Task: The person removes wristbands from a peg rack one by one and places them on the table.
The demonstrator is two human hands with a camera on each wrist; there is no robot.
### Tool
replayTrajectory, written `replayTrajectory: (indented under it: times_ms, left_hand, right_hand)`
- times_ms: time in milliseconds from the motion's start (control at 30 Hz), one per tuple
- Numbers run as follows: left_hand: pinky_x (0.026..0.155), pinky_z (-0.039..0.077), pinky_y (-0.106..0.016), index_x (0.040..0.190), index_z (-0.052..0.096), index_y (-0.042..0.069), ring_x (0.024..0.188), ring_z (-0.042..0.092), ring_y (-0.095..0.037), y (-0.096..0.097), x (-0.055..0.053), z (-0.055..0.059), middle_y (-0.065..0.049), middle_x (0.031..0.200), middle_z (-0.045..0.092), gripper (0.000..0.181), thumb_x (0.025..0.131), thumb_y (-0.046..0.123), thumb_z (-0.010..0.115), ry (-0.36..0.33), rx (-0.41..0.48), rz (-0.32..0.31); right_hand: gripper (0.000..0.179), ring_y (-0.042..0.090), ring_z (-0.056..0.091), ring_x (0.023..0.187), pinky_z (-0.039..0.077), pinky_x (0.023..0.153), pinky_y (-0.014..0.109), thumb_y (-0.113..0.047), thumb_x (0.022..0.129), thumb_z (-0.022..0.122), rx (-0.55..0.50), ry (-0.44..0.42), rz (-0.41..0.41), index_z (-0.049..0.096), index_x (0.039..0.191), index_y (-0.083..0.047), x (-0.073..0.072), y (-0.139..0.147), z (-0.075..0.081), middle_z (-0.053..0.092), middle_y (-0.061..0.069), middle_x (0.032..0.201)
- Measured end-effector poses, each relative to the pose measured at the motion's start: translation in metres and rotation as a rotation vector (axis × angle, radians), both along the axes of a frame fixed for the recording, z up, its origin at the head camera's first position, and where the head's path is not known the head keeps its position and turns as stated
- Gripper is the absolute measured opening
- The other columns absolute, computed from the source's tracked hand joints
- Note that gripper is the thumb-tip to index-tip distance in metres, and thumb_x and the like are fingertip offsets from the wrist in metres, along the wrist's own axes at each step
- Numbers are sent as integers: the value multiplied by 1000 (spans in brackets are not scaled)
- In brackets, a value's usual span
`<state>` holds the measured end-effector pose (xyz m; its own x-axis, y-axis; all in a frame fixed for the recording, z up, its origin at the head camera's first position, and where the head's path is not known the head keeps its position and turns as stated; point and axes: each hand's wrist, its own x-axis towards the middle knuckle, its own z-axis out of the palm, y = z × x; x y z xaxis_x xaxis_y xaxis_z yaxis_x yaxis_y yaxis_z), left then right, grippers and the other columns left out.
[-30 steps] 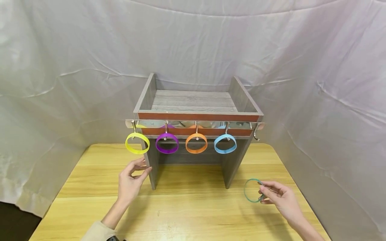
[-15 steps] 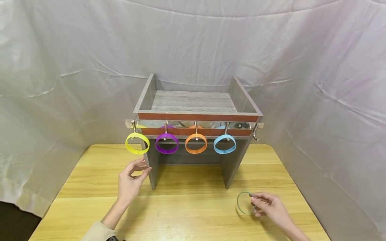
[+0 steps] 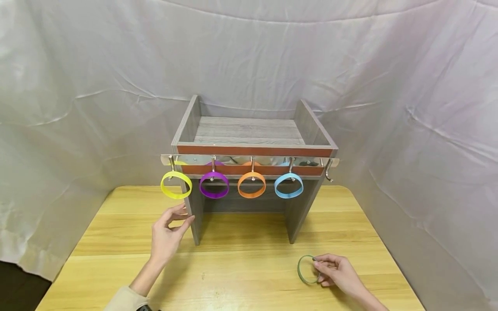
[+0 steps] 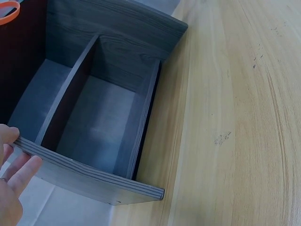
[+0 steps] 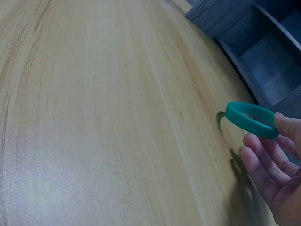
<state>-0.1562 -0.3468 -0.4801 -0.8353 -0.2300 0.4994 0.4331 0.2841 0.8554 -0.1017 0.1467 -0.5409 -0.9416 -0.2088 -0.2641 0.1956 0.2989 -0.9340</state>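
My right hand point(image 3: 337, 274) pinches the green ring point(image 5: 249, 124), my left hand point(image 3: 166, 233) grips the grey cabinet point(image 3: 249, 129)
A light pinch at the rim should serve best, I judge: firm enough that the ring doesn't twist, soft enough that it keeps its round; an even hold on the cabinet's left panel ought to stop it shifting (the yellow ring point(image 3: 176, 195), purple ring point(image 3: 215, 196), orange ring point(image 3: 251, 195) and light blue ring point(image 3: 288, 196) hang along its front, and a knock might swing them). The green ring is in front of the cabinet's right panel, seemingly just above the bench point(image 3: 233, 280); my right thumb presses the band from above, fingers below, while my left thumb rests on the left panel's front edge, fingers along its outer face
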Motion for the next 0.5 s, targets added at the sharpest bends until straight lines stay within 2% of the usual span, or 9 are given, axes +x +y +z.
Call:
replayTrajectory:
  times_ms: [300,500]
  left_hand:
    - [67,65,-13,121,74,0,87,69,11,0,-1,0,21,102,70,41,83,-14,80,4,3,-2]
    - [67,65,-14,121,73,-1,87,69,11,-1,-1,-1,22,101,69,41,83,-15,80,4,2,-6]
  right_hand:
    - [45,11,73,71,69,64,28,-19,105,67,48,8,17,58,132,15,-4,1,-8,78,14,97]
    - [44,10,69,70,68,61,27,-21,102,70,79,12,21,62,129,13,-4,1,-8,77,12,93]
